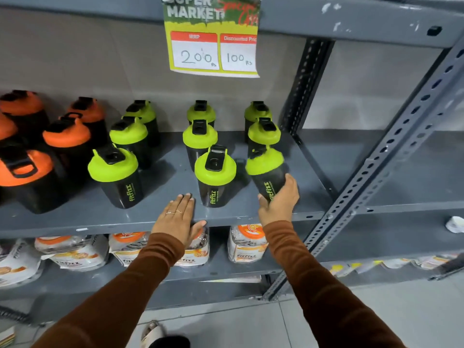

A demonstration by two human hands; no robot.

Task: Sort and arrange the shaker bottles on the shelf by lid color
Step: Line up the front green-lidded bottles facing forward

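Black shaker bottles stand on a grey metal shelf [160, 217]. Several with orange lids [66, 133] are grouped at the left. Green-lidded ones form three rows running back: a left row [113, 165], a middle row [215, 169] and a right row [264, 133]. My right hand [278, 202] grips the body of the front green-lidded bottle [266, 169] of the right row, which leans to the left. My left hand [179, 217] lies flat on the shelf's front edge, fingers spread, just left of the middle row's front bottle and holding nothing.
A yellow price sign [213, 38] hangs from the shelf above. A perforated upright [381, 156] bounds the shelf on the right. White and orange pouches [75, 252] fill the shelf below. Bare shelf lies between the rows.
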